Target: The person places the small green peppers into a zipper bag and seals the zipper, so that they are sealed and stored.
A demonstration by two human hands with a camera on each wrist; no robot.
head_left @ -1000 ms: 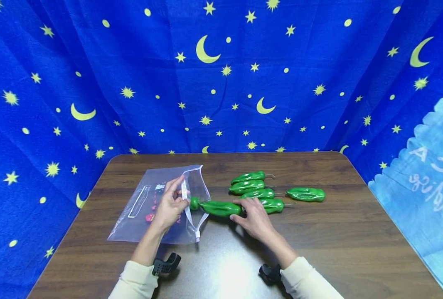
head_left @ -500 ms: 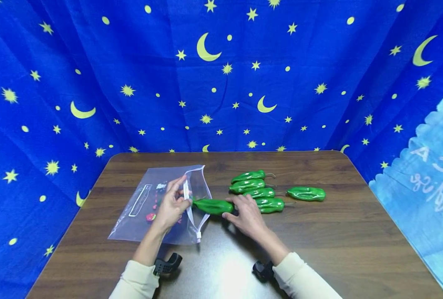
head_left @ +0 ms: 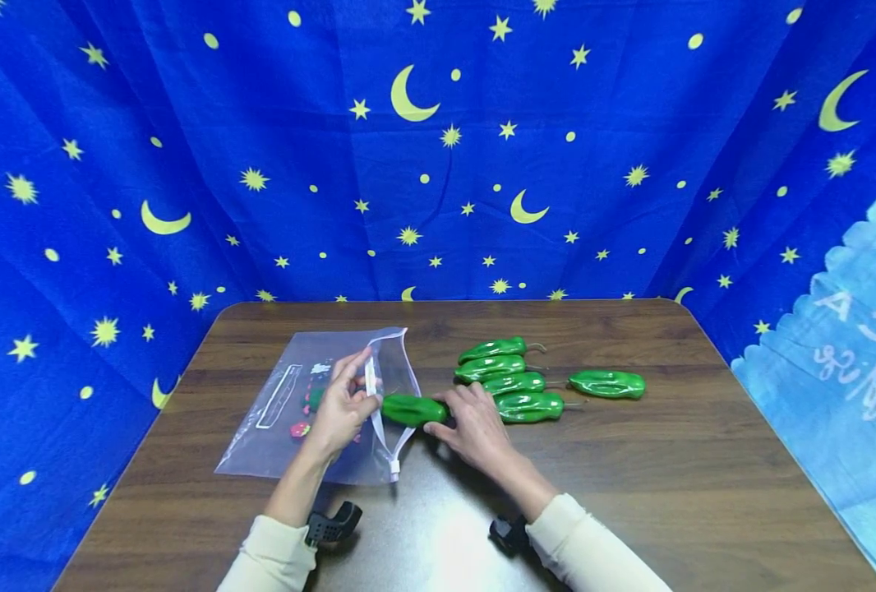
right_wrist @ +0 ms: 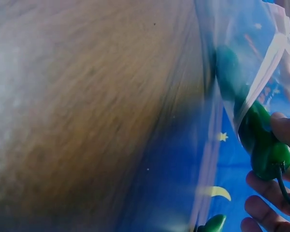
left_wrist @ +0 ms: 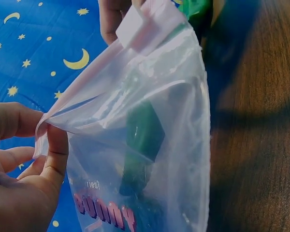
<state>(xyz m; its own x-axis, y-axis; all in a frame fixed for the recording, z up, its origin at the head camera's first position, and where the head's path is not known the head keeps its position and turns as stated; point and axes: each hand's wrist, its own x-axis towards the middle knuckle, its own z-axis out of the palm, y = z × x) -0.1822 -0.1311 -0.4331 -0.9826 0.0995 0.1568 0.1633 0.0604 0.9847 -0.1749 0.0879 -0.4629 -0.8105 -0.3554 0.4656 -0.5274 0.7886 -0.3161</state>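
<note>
A clear plastic zip bag (head_left: 260, 452) with pink and white print lies at the left of the table. My left hand (head_left: 342, 411) pinches the upper edge of its mouth between thumb and fingers, lifting it into a gap. My right hand (head_left: 478, 427) grips a glossy green pepper (head_left: 412, 409) near its stem end. The pepper's front part is in the bag's mouth; in the right wrist view its curved stem (right_wrist: 282, 186) points out past the fingers. Another green pepper (left_wrist: 142, 145) shows through the plastic, deeper inside the bag.
To the right lie several green peppers (head_left: 491, 367) in a stacked row, with one more pepper (head_left: 606, 384) apart from them. A white zip slider (head_left: 394, 470) sits at the bag's near corner. Blue star-patterned cloth (head_left: 438, 164) hangs behind the wooden table (head_left: 667, 460).
My right hand has moved left, pushing the held pepper further into the bag. The pepper ahead of it has slid deeper inside. The left hand keeps its hold on the bag's edge.
</note>
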